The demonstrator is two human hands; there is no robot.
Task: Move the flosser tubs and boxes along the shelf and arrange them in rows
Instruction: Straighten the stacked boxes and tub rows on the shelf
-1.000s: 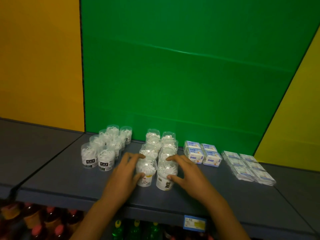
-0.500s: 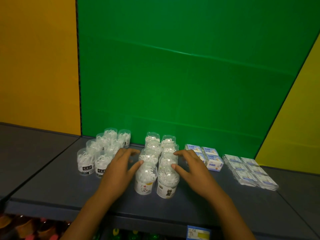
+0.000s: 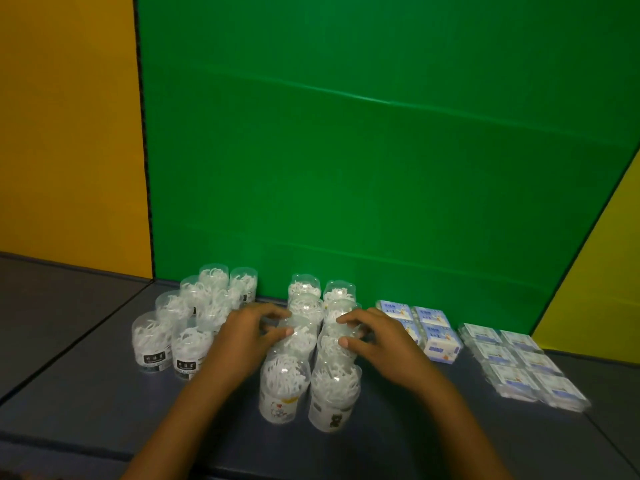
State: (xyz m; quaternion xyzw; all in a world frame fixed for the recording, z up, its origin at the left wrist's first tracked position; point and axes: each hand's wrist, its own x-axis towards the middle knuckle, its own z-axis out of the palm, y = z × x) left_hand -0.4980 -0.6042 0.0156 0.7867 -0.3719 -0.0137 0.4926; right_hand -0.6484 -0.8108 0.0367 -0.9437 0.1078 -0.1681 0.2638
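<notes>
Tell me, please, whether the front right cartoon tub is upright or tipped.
Upright: the front right cartoon tub stands on its base on the shelf, label facing forward.

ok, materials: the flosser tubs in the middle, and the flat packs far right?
Middle tubs: clear, glossy rigid plastic by the look; the white flossers show through the walls, and printed labels wrap the bases. Flat packs: likely clear plastic cases or film over printed card; the edges glint, but blur leaves it open.

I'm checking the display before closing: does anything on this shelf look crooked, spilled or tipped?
Nothing spilled or tipped. The left tubs stand in a looser, slanted cluster, less straight than the middle tubs that the left hand and right hand hold.
</notes>
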